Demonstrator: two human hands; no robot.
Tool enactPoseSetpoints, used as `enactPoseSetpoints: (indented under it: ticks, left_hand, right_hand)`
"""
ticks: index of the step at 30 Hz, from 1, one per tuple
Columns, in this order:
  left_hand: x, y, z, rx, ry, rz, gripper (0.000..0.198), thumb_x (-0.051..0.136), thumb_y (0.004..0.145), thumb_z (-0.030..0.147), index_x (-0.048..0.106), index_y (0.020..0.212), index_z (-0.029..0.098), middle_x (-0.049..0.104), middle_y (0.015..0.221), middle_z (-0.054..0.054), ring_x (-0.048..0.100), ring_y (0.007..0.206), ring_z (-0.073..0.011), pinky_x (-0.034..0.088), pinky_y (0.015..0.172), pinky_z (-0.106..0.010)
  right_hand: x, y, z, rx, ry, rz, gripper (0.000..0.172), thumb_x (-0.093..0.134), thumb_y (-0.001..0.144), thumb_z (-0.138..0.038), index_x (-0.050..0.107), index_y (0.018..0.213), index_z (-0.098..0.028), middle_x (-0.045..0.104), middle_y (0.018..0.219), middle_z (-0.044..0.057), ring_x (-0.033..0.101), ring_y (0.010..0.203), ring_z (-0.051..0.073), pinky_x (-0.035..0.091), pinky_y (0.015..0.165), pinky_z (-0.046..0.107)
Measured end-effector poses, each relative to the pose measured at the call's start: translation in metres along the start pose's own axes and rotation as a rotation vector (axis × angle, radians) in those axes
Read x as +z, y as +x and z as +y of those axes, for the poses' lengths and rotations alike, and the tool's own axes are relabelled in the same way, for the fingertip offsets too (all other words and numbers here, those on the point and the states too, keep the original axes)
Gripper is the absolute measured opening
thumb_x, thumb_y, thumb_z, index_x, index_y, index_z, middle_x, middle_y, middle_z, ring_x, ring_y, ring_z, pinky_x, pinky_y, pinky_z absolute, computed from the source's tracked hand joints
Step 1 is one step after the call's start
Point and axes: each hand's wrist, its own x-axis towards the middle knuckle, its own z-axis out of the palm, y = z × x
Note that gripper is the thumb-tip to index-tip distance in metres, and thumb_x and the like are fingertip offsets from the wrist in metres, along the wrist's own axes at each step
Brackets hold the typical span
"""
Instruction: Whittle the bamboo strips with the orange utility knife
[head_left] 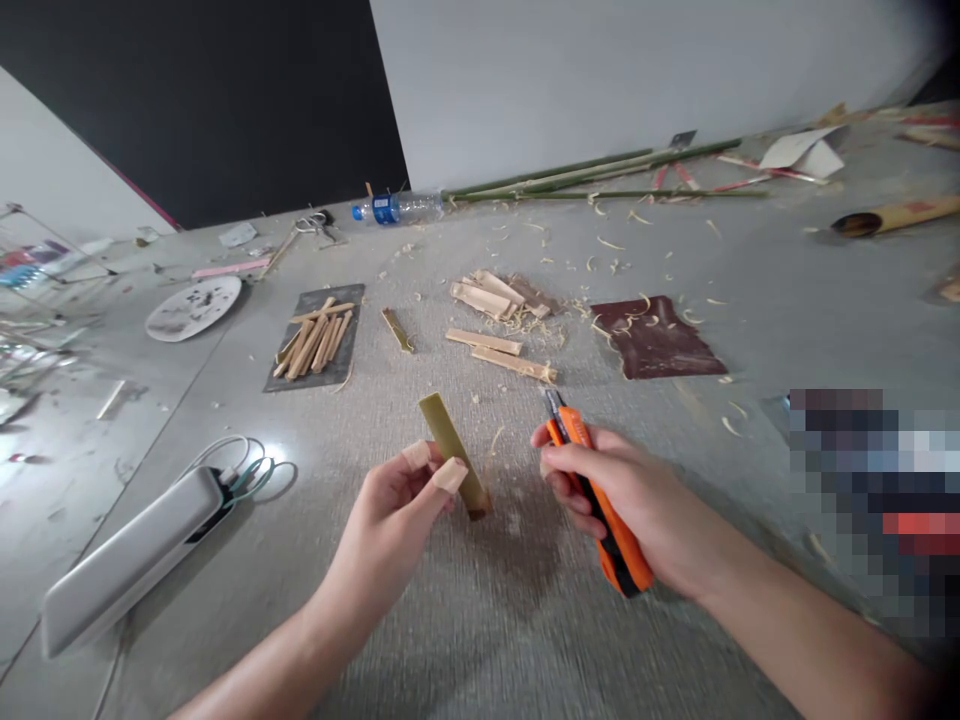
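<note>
My left hand (405, 500) pinches a flat olive-green bamboo strip (454, 450) between thumb and fingers, with tape wrapped on the thumb and one finger. The strip is tilted, its lower end brownish. Wrapped around an orange and black utility knife (611, 530) is my right hand (600, 475), the knife's tip pointing up and away from me. Knife and strip are apart. Beyond my hands lie two pale bamboo strips (514, 363) and a small pile of split bamboo pieces (487, 295) among curled shavings. A short greenish piece (397, 330) rests to their left.
Several thin sticks (319, 340) lie on a dark sheet (349, 300) at left, near a white plate (195, 307). A power bank with cables (142, 550) lies closer. At right is a brown sheet (667, 345). A plastic bottle (405, 208) and long green poles (570, 180) line the wall.
</note>
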Motion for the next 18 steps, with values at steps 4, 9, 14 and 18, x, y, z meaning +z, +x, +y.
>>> enactPoseSetpoints:
  ticks: [4, 9, 14, 18]
  left_hand:
    - [0.0, -0.003, 0.0, 0.029, 0.07, -0.004, 0.028, 0.069, 0.097, 0.041, 0.068, 0.082, 0.018, 0.058, 0.073, 0.001, 0.053, 0.07, -0.0128, 0.043, 0.066, -0.022]
    - [0.005, -0.009, 0.002, 0.058, 0.112, -0.017, 0.023, 0.07, 0.097, 0.041, 0.077, 0.099, 0.02, 0.077, 0.086, -0.005, 0.07, 0.077, -0.0177, 0.054, 0.073, -0.027]
    - [0.008, -0.017, 0.006, 0.185, 0.372, 0.003, 0.015, 0.074, 0.093, 0.034, 0.082, 0.094, 0.022, 0.08, 0.089, -0.004, 0.071, 0.079, -0.0171, 0.054, 0.073, -0.024]
    - [0.01, -0.022, 0.006, 0.24, 0.522, 0.017, 0.01, 0.077, 0.091, 0.032, 0.08, 0.089, 0.022, 0.076, 0.073, 0.0, 0.066, 0.063, -0.0132, 0.051, 0.063, -0.021]
  right_hand:
    - [0.004, -0.004, 0.002, -0.003, -0.176, -0.072, 0.029, 0.072, 0.09, -0.045, 0.066, 0.107, -0.022, 0.047, 0.063, -0.007, 0.039, 0.052, 0.011, 0.034, 0.044, 0.022]
    - [0.009, -0.005, 0.007, -0.102, -0.281, -0.146, 0.034, 0.072, 0.091, -0.054, 0.066, 0.108, -0.025, 0.048, 0.065, -0.008, 0.042, 0.047, 0.009, 0.034, 0.043, 0.023]
    - [0.013, -0.009, 0.005, -0.128, -0.332, -0.108, 0.036, 0.07, 0.092, -0.061, 0.065, 0.095, -0.025, 0.044, 0.056, -0.009, 0.041, 0.045, 0.01, 0.032, 0.041, 0.022]
    - [0.015, -0.011, 0.006, -0.184, -0.42, -0.082, 0.031, 0.067, 0.095, -0.055, 0.066, 0.088, -0.025, 0.042, 0.054, -0.009, 0.039, 0.044, 0.01, 0.031, 0.041, 0.024]
